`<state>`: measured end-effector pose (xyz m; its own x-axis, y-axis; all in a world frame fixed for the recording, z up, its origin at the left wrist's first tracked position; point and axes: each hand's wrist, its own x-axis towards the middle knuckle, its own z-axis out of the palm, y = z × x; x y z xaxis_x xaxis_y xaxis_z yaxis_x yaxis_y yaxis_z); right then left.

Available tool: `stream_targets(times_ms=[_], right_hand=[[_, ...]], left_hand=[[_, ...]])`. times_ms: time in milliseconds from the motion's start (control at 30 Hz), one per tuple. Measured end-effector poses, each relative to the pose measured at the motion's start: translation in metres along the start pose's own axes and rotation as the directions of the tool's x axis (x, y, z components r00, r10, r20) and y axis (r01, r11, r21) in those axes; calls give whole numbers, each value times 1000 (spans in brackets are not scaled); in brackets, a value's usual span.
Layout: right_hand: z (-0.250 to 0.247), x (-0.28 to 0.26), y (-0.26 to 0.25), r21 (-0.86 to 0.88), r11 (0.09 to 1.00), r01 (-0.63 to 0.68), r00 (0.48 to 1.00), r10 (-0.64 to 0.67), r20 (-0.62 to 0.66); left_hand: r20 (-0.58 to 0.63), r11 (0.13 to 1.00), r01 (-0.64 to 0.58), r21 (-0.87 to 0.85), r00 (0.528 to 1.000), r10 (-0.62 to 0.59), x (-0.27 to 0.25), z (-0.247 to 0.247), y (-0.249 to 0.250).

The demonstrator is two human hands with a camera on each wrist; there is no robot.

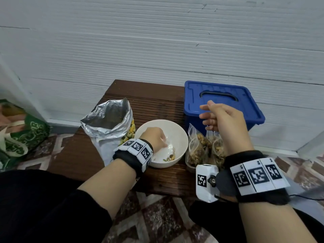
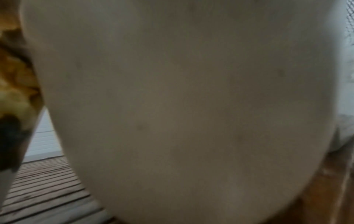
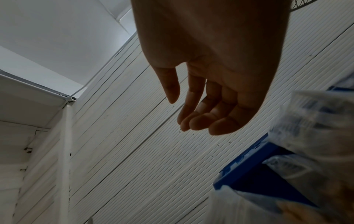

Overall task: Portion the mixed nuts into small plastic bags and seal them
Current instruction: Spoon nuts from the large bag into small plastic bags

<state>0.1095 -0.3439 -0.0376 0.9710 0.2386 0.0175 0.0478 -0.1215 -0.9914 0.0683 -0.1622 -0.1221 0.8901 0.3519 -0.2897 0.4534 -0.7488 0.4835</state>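
A white bowl point(image 1: 175, 125) stands mid-table with a few mixed nuts point(image 1: 169, 157) left at its bottom. My left hand point(image 1: 156, 139) reaches down into it and pinches a small clear plastic bag point(image 1: 169, 149); its fingertips are mostly hidden. The left wrist view shows only the bowl's outer wall point(image 2: 191, 106). Right of the bowl, several filled bags point(image 1: 203, 146) stand upright in a clear tub point(image 1: 190, 166). My right hand point(image 1: 208, 114) hovers above them with loosely curled fingers, and the right wrist view shows this hand point(image 3: 180, 109) holding nothing, with the bag tops point(image 3: 316, 121) below it.
An open foil bag of nuts point(image 1: 108, 120) stands left of the bowl, its printed side point(image 2: 15, 75) close to the bowl's wall. A closed blue lidded box point(image 1: 219, 100) sits at the back right of the small wooden table point(image 1: 154, 100). A green bag point(image 1: 21, 130) lies on the floor.
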Motion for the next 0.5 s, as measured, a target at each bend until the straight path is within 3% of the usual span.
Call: stream_targets(times_ms=[167,300,500], right_hand=[[6,-2,0,-65,998,-10,1000,11,20],[9,-3,2,-128,992,13,1000,-10,28],[9,-7,1,-188,982,17,996,0,91]], left_hand=[[-194,934,-37,-357,980,-35,-9,-19,14],[-317,754,-170,-634,947,-53,-20,-31,29],[-251,416,-206,-886,967,-55,-41,-28,51]])
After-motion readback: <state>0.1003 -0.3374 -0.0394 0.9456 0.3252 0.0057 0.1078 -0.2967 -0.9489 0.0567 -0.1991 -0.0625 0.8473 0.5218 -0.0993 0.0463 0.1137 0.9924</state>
